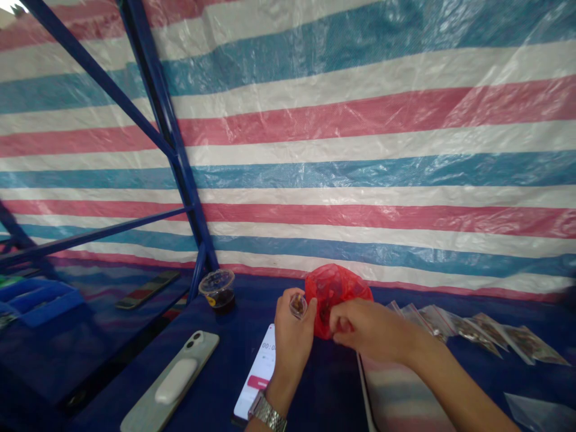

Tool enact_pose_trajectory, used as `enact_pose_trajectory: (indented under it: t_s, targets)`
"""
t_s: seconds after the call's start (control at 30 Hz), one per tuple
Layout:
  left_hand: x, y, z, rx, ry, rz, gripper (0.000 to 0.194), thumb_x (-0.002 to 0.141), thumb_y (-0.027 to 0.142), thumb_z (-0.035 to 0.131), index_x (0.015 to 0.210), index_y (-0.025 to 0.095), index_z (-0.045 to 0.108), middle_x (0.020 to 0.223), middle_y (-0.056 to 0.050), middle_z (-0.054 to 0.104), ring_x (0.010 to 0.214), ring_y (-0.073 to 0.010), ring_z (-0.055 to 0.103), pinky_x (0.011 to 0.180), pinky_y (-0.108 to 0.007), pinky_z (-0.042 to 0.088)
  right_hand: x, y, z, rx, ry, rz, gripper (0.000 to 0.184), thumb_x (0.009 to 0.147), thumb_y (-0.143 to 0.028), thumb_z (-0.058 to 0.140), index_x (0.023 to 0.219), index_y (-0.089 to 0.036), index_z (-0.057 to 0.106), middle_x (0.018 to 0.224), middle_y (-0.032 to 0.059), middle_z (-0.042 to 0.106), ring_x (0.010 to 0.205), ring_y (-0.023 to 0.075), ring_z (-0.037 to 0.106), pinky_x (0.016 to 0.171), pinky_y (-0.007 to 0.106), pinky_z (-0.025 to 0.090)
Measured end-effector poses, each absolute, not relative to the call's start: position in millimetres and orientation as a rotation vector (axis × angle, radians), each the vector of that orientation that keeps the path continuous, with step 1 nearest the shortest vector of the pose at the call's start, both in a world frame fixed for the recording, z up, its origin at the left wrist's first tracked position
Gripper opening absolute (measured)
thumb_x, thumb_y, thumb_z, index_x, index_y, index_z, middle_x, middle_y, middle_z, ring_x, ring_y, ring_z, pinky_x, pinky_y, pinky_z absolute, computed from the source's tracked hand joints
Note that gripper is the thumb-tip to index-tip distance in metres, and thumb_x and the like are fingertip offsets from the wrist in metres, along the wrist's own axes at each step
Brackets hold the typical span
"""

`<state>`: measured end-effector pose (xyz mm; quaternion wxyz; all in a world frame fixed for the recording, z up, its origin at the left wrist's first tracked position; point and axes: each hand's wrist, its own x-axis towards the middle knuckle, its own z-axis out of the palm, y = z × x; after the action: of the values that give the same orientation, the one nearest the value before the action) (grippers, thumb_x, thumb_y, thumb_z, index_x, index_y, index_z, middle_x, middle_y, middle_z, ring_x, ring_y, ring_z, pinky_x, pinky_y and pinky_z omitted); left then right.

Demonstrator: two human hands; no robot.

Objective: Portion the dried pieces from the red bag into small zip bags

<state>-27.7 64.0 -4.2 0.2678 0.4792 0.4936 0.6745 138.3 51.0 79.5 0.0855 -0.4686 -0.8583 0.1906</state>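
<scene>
My left hand (292, 330) is closed around a small clear plastic bag (297, 305), its mouth facing up, with some small brown bits inside. Beside it stands an opened red plastic bag (330, 288), crumpled and see-through, with dark contents low in its mouth. My right hand (360, 327) has its fingers curled together at the right side of the red bag's mouth. Whatever is between those fingertips is hidden. A phone (257, 378) showing a timer lies partly under my left wrist, which wears a metal-band watch (267, 411).
Several small filled zip bags (490, 330) lie in a row at the right. A flat glossy tablet-like device (400, 396) is below my right forearm. On the left are a lidded cup (218, 291) of dark liquid, a pale phone (175, 381) and a blue metal frame (180, 150).
</scene>
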Motion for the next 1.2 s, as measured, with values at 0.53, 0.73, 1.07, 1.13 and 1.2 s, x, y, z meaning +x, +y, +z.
enact_pose_trajectory:
  t_s: [0.53,0.73,1.07,1.13,1.2]
  targets:
    - [-54,54,30,1.258,1.168,1.806,0.03,0.078,0.039,0.077,0.096,0.022,0.059,0.069,0.009,0.052,0.048,-0.0063,0.044,0.047,-0.019,0.033,111,48,81,-1.275,-2.605,0.504,0.023,0.091,-0.019,0.059,0.089,-0.023,0.082,0.093,0.0055,0.084,0.087,0.0232,0.078,0.068,0.026,0.047]
    - [-62,56,24,1.322,1.231,1.833,0.025,0.082,0.035,0.073,0.098,0.022,0.06,0.065,0.01,0.048,0.046,-0.0061,0.038,0.047,-0.019,0.032,77,43,62,-1.542,-2.655,0.339,0.026,0.093,-0.018,0.064,0.112,-0.014,0.081,0.114,0.0202,0.082,0.11,0.0376,0.077,0.086,0.038,0.057]
    - [-79,54,26,1.334,1.299,1.909,0.019,0.079,0.033,0.07,0.091,0.02,0.061,0.065,0.008,0.048,0.056,-0.0102,0.047,0.055,-0.021,0.037,61,63,31,-1.666,-2.615,0.283,0.02,0.092,-0.015,0.07,0.109,-0.016,0.08,0.115,0.0158,0.082,0.108,0.0305,0.078,0.087,0.032,0.057]
    - [-81,54,26,1.32,1.299,1.917,0.019,0.078,0.032,0.07,0.091,0.02,0.061,0.065,0.008,0.048,0.056,-0.0104,0.047,0.056,-0.021,0.038,60,67,29,-1.668,-2.611,0.28,0.021,0.094,-0.012,0.065,0.108,-0.016,0.08,0.113,0.0152,0.082,0.107,0.0296,0.078,0.087,0.031,0.057]
    - [-83,54,26,1.313,1.294,1.919,0.019,0.079,0.032,0.069,0.091,0.02,0.061,0.066,0.008,0.049,0.057,-0.0106,0.047,0.056,-0.021,0.038,58,70,29,-1.67,-2.601,0.256,0.024,0.095,-0.009,0.061,0.109,-0.016,0.079,0.114,0.0153,0.082,0.107,0.0306,0.078,0.087,0.033,0.057]
